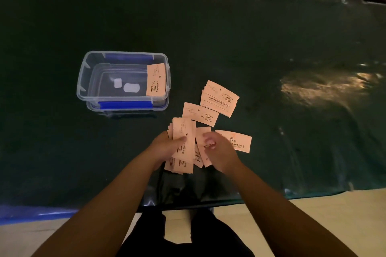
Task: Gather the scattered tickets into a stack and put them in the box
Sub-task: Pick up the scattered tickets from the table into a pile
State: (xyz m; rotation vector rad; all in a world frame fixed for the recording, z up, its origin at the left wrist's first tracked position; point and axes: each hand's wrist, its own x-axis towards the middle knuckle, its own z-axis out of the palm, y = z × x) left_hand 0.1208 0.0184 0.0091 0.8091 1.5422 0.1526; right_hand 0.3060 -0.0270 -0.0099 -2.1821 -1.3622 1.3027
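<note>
My left hand (167, 146) grips a fanned stack of pale pink tickets (183, 131), thumb across the top one. My right hand (217, 150) sits just right of it, fingers curled onto loose tickets (201, 134) lying on the table. More tickets lie beyond: one (199, 113) ahead of my hands, a small overlapping pile (219, 98) further right, and one (240, 140) beside my right hand. A clear plastic box (83, 81) with blue latches stands to the left, open, with one ticket (156, 80) leaning inside its right end.
The table is covered in dark green glossy cloth (229, 37); its near edge runs just behind my forearms. Two small white pieces (130, 87) lie in the box bottom. A bright light reflection (321, 87) shines on the cloth at right.
</note>
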